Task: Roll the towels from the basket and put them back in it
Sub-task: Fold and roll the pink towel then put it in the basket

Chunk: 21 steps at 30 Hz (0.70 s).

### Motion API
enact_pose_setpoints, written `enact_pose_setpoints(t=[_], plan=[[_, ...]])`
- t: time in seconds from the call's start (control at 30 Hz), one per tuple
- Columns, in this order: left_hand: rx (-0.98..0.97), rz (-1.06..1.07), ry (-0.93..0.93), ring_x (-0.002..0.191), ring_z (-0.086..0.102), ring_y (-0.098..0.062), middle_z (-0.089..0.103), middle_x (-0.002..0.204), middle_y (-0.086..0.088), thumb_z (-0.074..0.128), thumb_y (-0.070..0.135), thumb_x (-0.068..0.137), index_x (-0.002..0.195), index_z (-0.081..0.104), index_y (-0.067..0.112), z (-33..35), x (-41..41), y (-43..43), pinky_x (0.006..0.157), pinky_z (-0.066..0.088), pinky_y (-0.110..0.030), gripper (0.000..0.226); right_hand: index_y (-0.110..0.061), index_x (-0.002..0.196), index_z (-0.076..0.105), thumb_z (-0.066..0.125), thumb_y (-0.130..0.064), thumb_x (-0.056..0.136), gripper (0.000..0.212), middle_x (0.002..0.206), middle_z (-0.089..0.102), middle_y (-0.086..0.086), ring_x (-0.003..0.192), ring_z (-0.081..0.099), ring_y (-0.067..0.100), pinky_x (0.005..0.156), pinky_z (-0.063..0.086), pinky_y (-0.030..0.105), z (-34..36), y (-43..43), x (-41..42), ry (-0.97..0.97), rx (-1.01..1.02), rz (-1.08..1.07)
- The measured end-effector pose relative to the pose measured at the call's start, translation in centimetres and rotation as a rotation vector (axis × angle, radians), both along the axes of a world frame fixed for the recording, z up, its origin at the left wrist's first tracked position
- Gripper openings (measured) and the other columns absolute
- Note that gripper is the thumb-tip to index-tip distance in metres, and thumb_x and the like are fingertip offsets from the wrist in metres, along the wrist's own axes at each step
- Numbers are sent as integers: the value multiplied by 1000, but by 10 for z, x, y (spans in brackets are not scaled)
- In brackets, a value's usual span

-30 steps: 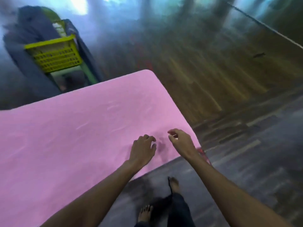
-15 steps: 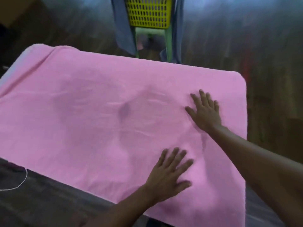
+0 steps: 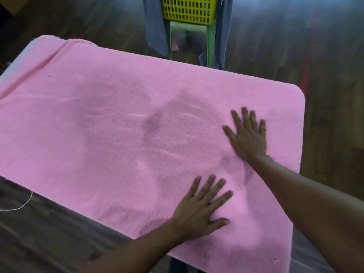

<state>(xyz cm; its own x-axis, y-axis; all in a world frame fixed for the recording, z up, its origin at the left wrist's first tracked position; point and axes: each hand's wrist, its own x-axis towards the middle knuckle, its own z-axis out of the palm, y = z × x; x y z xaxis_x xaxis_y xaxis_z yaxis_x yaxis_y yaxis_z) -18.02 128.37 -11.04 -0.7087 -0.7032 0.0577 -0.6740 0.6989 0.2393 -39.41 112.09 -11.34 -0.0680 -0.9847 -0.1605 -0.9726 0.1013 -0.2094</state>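
Hands flat on a pink towel [image 3: 118, 134].
Left hand [image 3: 199, 211] and right hand [image 3: 247, 136] press it with fingers spread, gripping nothing; yellow basket [image 3: 189, 9] stands well beyond them.

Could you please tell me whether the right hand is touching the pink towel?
Touching. The head view shows the right hand lying flat, palm down, directly on the pink towel, with no gap.

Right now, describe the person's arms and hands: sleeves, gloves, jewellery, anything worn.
The left hand and right hand are bare, without gloves. The left forearm and right forearm are bare too: no sleeve reaches into view, and no watch or bracelet shows at either wrist. The picture is too blurred to tell whether any finger carries a ring.
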Motion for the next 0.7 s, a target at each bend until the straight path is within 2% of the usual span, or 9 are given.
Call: enact_pose_setpoints(t=[0.7], plan=[[23,13,-63,150,7,-30,14,162,-6,35,67,95,153,26,24,-1,-31,30,115,21,-59,73,-38,154,-3,5,-70,95,67,162,-12,-4,149,-12,19,120,-3,50,1,18,-24,-3,-23,34]])
